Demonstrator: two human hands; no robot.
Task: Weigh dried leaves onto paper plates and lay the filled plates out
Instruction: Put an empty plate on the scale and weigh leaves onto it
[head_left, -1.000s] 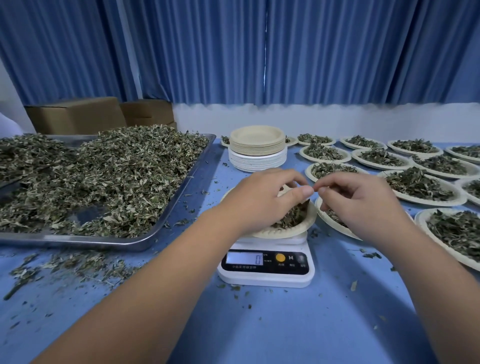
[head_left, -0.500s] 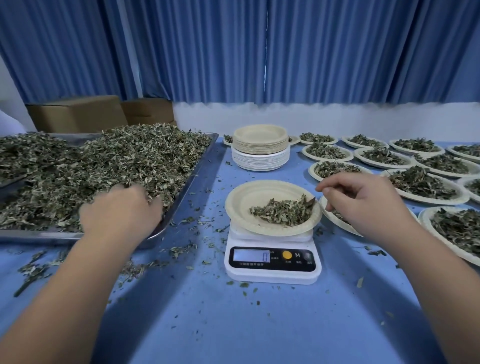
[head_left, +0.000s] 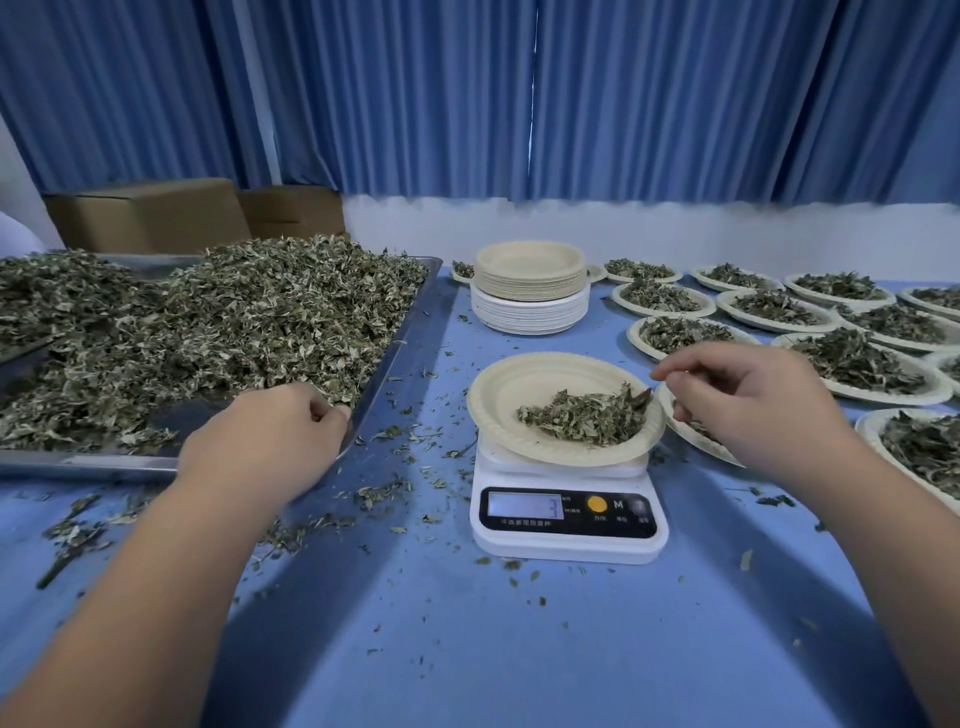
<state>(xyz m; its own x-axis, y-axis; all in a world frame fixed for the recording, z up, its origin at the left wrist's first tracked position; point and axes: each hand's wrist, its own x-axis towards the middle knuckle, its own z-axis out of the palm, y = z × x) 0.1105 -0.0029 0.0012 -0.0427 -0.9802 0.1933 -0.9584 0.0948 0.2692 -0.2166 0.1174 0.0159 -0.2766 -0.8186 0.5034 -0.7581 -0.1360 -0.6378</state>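
A paper plate (head_left: 498, 395) sits on the white kitchen scale (head_left: 569, 545), whose display reads 3. A small heap of dried leaves (head_left: 587, 418) lies on the plate's right half. My left hand (head_left: 265, 441) is at the near right corner of the metal tray (head_left: 93, 460), fingers curled round a pinch from the big leaf pile (head_left: 234, 322). My right hand (head_left: 748, 400) hovers just right of the weighing plate, fingers loosely curled, and no leaf shows between them.
A stack of unused paper plates (head_left: 530, 291) stands behind the scale. Several filled plates (head_left: 852, 364) cover the table's right side, one partly under my right hand. Leaf scraps (head_left: 384, 488) litter the blue cloth. Cardboard boxes (head_left: 150, 213) stand at the back left.
My left hand left the plate, went to the tray and has now drawn back to its near right corner. The scale reading rose from 0 to 3. My right hand barely moved.
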